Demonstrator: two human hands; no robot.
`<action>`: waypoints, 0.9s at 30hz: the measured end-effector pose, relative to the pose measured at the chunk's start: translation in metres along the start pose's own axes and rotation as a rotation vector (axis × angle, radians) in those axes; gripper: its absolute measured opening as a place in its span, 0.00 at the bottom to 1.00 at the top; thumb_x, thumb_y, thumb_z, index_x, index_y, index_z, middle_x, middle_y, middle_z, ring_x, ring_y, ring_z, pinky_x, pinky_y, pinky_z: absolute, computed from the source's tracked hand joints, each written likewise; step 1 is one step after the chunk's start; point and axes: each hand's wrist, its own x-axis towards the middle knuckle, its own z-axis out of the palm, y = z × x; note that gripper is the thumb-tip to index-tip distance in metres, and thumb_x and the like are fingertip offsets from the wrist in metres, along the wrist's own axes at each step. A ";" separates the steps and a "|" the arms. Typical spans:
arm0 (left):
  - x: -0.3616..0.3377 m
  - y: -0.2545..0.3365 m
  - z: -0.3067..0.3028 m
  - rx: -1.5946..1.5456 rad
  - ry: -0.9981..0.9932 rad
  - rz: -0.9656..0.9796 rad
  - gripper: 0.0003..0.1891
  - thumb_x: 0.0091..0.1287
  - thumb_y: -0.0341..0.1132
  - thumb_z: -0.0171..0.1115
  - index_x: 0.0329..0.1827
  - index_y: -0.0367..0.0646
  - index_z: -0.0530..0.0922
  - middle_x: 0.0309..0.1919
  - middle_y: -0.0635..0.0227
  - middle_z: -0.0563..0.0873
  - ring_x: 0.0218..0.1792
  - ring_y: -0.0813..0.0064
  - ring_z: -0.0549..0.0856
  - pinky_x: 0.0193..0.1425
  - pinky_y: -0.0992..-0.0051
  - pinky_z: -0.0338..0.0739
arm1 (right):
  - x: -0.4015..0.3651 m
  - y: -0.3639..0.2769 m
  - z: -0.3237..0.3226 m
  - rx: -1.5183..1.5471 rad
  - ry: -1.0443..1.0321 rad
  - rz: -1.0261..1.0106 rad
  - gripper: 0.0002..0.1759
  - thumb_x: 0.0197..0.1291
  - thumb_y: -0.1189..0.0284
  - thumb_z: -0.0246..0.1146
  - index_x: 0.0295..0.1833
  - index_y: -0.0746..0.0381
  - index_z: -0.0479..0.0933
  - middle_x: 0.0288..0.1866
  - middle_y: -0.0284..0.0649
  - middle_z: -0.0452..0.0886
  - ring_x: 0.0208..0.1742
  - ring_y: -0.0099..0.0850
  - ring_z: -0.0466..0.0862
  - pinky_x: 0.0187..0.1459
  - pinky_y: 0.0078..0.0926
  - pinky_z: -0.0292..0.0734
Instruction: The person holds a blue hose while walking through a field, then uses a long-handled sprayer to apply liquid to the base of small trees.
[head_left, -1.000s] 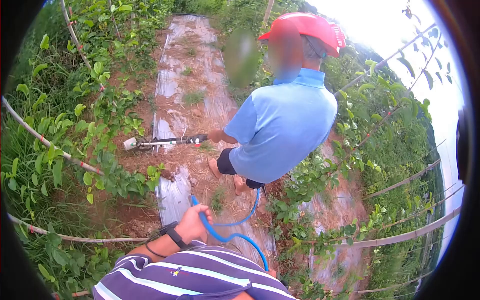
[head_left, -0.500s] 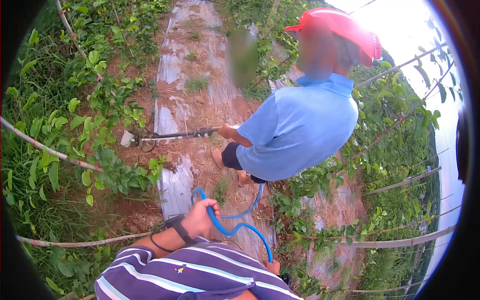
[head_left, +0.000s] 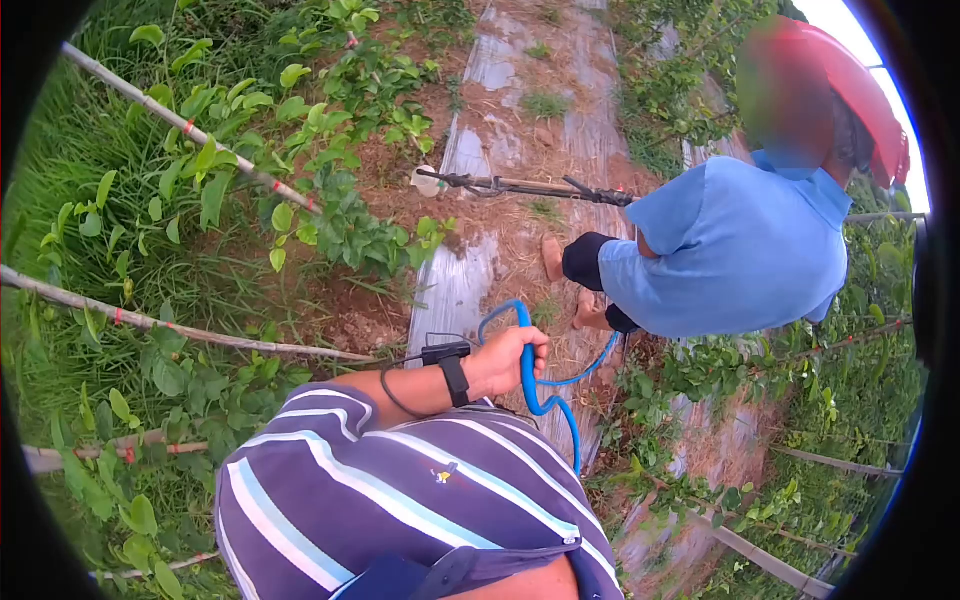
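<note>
Left hand (head_left: 508, 362) clamped on blue hose (head_left: 526, 385); right hand out of frame. Just beyond it, co-worker (head_left: 730, 250) holds spray wand (head_left: 530, 187).

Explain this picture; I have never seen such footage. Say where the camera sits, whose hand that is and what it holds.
There is no machine here: the one camera is worn on a person's head and looks down, so the striped shirt at the bottom is the wearer's own. Their left hand, with a black wrist strap, has its fingers closed around a blue hose; the right hand is out of view. Ahead, a co-worker in a blue shirt and red hard hat holds a long wand towards leafy plants. The ground is straw and plastic sheeting, with poles alongside.
</note>
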 end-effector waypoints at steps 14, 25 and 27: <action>-0.028 -0.019 -0.009 0.006 -0.015 0.035 0.08 0.65 0.35 0.56 0.29 0.43 0.74 0.25 0.68 0.79 0.26 0.72 0.77 0.35 0.70 0.73 | 0.008 -0.001 0.008 0.046 -0.027 -0.038 0.17 0.46 0.64 0.68 0.30 0.70 0.81 0.21 0.48 0.81 0.26 0.36 0.83 0.33 0.36 0.76; -0.043 0.030 0.008 -0.065 -0.125 0.071 0.07 0.65 0.35 0.56 0.30 0.45 0.72 0.26 0.70 0.76 0.30 0.72 0.75 0.38 0.70 0.71 | -0.010 0.010 0.022 0.121 0.032 -0.022 0.15 0.47 0.66 0.68 0.33 0.69 0.83 0.25 0.47 0.83 0.30 0.36 0.84 0.38 0.34 0.76; -0.048 0.052 0.024 -0.065 -0.133 0.095 0.07 0.65 0.35 0.56 0.30 0.45 0.72 0.26 0.71 0.76 0.29 0.72 0.75 0.38 0.70 0.71 | -0.031 -0.032 -0.003 0.127 -0.011 -0.076 0.13 0.48 0.68 0.67 0.33 0.68 0.82 0.21 0.43 0.81 0.24 0.33 0.81 0.31 0.32 0.75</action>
